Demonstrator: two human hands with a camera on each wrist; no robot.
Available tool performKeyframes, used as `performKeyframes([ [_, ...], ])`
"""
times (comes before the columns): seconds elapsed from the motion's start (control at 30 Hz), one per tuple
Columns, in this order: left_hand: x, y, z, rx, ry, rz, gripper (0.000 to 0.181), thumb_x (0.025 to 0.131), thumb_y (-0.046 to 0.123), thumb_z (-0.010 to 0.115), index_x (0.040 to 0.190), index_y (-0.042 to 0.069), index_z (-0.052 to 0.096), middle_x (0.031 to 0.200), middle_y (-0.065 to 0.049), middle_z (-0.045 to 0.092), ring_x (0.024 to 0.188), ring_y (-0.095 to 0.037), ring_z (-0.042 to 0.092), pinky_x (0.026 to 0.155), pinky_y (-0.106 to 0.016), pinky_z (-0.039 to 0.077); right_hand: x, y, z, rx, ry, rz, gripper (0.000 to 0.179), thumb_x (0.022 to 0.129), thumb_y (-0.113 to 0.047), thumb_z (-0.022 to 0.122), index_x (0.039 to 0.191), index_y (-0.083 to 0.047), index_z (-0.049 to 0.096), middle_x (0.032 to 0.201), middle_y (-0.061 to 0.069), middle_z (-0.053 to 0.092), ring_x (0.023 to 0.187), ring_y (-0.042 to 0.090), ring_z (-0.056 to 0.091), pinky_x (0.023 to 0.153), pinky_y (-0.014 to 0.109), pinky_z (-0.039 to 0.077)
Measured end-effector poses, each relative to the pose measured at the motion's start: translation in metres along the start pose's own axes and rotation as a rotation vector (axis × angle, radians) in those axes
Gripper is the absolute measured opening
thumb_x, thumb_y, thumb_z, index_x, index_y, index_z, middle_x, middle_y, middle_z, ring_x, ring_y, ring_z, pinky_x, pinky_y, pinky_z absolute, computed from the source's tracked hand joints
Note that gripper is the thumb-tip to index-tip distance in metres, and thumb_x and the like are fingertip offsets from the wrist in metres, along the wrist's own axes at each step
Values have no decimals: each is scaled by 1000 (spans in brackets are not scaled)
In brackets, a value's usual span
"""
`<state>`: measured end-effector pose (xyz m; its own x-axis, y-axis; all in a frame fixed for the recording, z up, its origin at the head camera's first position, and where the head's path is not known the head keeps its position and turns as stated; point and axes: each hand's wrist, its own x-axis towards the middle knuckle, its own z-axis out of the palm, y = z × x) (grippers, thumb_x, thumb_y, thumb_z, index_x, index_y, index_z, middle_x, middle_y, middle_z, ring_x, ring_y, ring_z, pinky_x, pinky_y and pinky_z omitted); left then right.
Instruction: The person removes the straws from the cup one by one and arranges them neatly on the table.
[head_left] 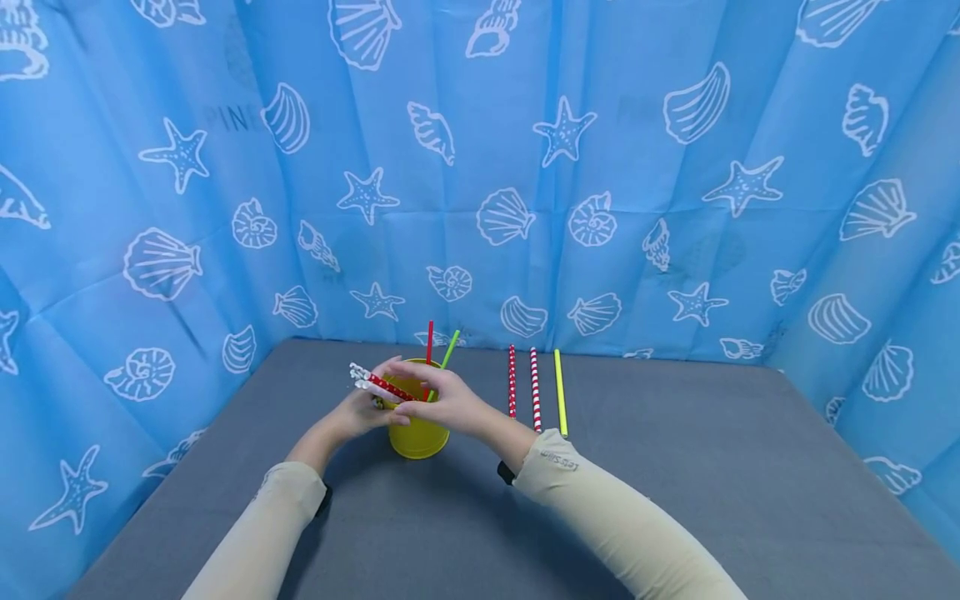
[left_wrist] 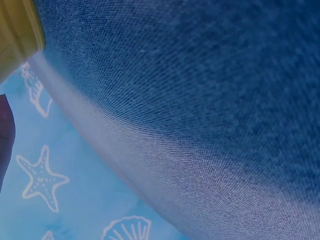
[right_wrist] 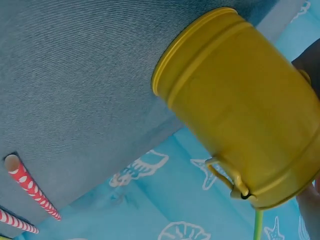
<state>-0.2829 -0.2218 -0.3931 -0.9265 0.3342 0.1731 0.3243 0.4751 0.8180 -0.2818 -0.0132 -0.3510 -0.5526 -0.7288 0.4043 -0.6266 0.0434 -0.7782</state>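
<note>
A yellow bucket [head_left: 418, 439] stands on the grey table, a red straw [head_left: 430, 342] and a green straw [head_left: 451, 348] rising from it. My left hand [head_left: 362, 410] holds the bucket's left side; its far fingers are partly hidden. Over the bucket's mouth arches my right hand [head_left: 447, 398], thumb and extended fingers apart near the left hand's fingertips. Between the hands slant several patterned straws, including a red one with white dots [head_left: 388, 387], their pale ends pointing up-left. Their lower ends are hidden. In the right wrist view the bucket [right_wrist: 245, 105] appears upside down.
Right of the bucket lie a red dotted straw [head_left: 512, 379], a red-and-white striped straw [head_left: 535, 387] and a yellow straw [head_left: 560, 392], side by side on the table [head_left: 675, 467]. A blue shell-print curtain [head_left: 480, 275] encloses the table's back and sides.
</note>
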Motion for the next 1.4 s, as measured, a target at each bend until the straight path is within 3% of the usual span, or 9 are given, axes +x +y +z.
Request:
performKeyframes([
  [0.23,0,2,-1,-20,-7,-29,91,83,15,78,152,1,20,146,-27,36,132,-46,35,102,-60,37,6,1,7,-8,30,53,51,93,-5,64,141,1,47,132,19,57,120,32,52,98,47,45],
  [0.4,0,1,-1,-25,-12,-32,92,83,16,77,151,-1,17,146,-28,35,131,-46,37,103,-59,37,10,2,11,-39,53,60,45,93,-6,65,135,1,53,118,16,62,108,28,57,92,37,49],
  [0.63,1,-2,0,-41,-35,39,93,85,16,75,151,-2,12,144,-30,36,130,-47,38,101,-58,39,9,0,9,-69,68,115,33,93,-8,65,125,-1,62,112,11,65,97,20,58,85,29,51],
  [0.9,-1,-1,0,-43,-39,8,93,85,17,75,152,2,12,145,-30,33,129,-47,38,102,-58,38,3,0,3,-123,75,77,20,91,-6,67,111,-1,69,101,9,67,91,16,58,83,30,52],
  [1.23,-2,1,0,-81,-23,-12,92,85,11,75,153,4,14,146,-29,29,129,-47,37,104,-60,35,-9,-5,-9,-101,134,66,32,92,-4,65,122,4,63,109,15,68,101,25,64,87,29,53],
  [1.4,-2,2,0,-89,-30,-20,92,86,17,75,153,3,13,148,-29,27,132,-46,31,106,-61,31,-14,-7,-14,-59,167,42,32,91,-2,65,122,6,62,112,16,68,101,26,65,86,29,54],
])
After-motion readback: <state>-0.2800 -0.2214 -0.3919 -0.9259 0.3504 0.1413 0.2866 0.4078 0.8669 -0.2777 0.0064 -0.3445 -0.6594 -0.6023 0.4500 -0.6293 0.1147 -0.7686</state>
